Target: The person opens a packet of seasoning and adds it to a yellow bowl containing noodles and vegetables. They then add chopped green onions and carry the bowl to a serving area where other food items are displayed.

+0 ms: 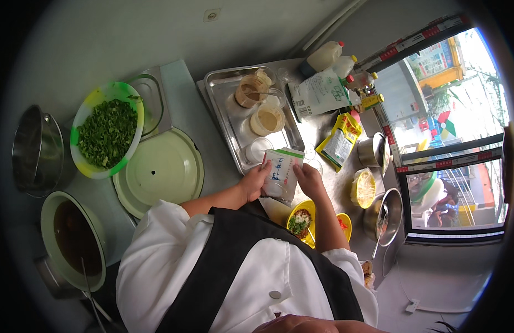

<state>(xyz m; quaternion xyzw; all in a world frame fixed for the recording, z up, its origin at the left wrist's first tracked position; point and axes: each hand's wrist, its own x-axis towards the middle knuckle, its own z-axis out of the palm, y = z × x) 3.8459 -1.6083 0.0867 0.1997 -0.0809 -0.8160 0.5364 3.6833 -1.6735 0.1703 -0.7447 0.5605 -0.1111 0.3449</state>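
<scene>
Between my two hands is a small plastic food packet (283, 177) that bears writing. My left hand (256, 181) grips its left edge, the thumb on the front. At the opposite edge, my right hand (310, 179) pinches it near the top corner. The packet is upright over the near edge of a steel tray (240, 135). In that tray stand several plastic tubs, one with a brown paste (253, 92) and another with a tan paste (268, 120). Below my right hand, a yellow bowl (298, 208) holds chopped greens, a reddish-brown seasoning and a white one, with a spoon in it.
A colander of chopped greens (107, 133) stands left, beside a pale enamel lid (165, 170). Nearer is a basin of dark liquid (77, 241) with a long handle. To the right are a yellow seasoning bag (339, 139), a large white bag (321, 95), bottles and a steel bowl (396, 214).
</scene>
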